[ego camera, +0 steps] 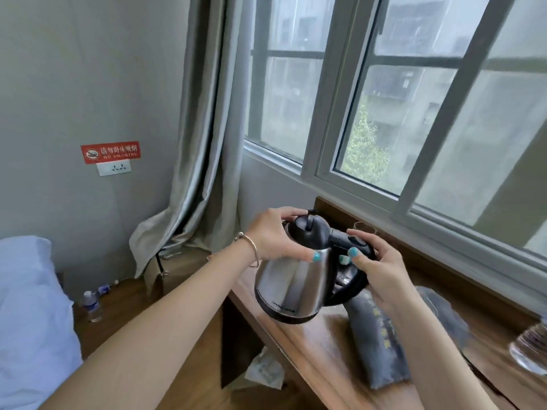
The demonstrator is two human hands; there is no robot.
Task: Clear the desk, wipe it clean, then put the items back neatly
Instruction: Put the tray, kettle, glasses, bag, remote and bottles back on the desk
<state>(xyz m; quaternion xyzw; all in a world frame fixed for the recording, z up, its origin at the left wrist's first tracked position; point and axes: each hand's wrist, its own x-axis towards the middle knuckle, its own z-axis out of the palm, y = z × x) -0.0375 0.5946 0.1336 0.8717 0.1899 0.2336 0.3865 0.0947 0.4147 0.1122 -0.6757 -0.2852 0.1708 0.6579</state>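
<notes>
Bed [32,306], far left: white bedding, partly in view; plastic bottle [92,306], upright on the wood floor just beside the bed; no-smoking sign [110,152], red, on the grey wall, with a white socket plate [114,168] directly below it; curtain [204,143], grey, hanging at the window's left edge, its hem bunched on the floor.

Left hand [273,238]: bracelet at the wrist; fingers curled over the lid and upper body of the kettle [291,279], thumb pressed on the steel side; holding.

Kettle: stainless steel with black lid and black handle, held in the air above the near left end of the desk [299,344], tilted, not touching the surface.

Right hand [381,267]: wrapped round the kettle's black handle, thumb on top; holding.

Desk: wooden, running along the wall below the window [384,99]; grey pouch [376,347] with yellow lettering lying flat on it, below the kettle; drinking glass [364,227] behind the hands, mostly hidden; clear plastic item [529,347] at the far right edge, cut off by the frame, kind unclear.
</notes>
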